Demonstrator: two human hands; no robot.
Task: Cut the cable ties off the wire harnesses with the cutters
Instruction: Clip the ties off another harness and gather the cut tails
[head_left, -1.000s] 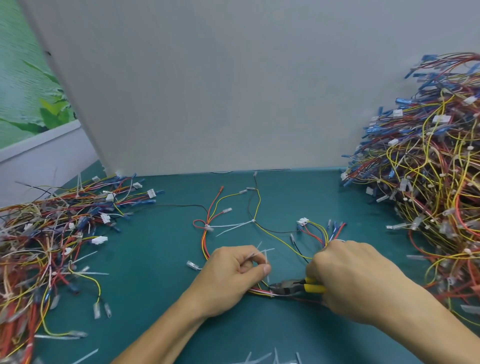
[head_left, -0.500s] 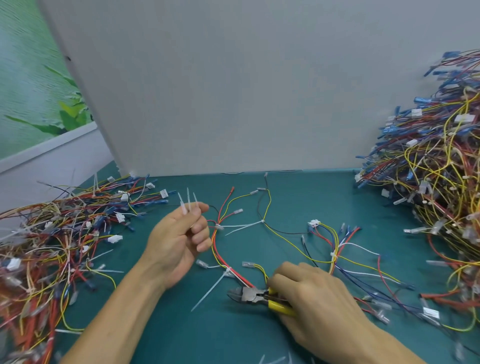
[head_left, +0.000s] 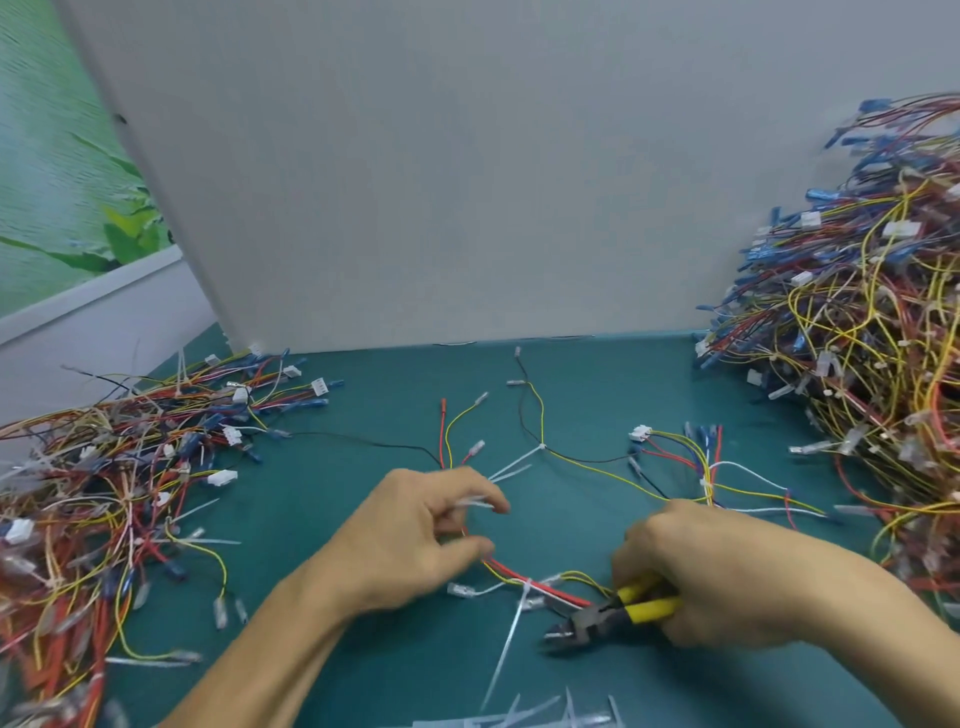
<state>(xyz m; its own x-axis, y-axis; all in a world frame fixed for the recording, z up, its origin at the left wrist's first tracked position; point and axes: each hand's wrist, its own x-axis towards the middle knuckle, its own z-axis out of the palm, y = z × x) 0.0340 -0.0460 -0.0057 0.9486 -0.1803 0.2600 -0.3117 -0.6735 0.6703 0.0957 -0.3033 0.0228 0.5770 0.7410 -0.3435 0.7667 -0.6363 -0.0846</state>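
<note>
Nearest, the right hand (head_left: 727, 577) wraps the yellow handles of the cutters (head_left: 613, 618), whose nose sits just beside the cable tie (head_left: 524, 590) without touching it. The tie is thin, springy plastic cinched round the light, floppy wire harness (head_left: 545, 579) on the green mat (head_left: 363, 649); best to pin the wires beside the lock and nip the loop. Beyond, the left hand (head_left: 415, 540) curls over the harness, seemingly pinching a blurred tie offcut (head_left: 474, 503).

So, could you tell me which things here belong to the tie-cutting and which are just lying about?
In use: cutters in the right hand; spread harness; its uncut cable tie; left hand pinching tie offcuts.
Lying about: left wire pile; right wire pile; clipped tie ends at the near edge; grey board.
</note>
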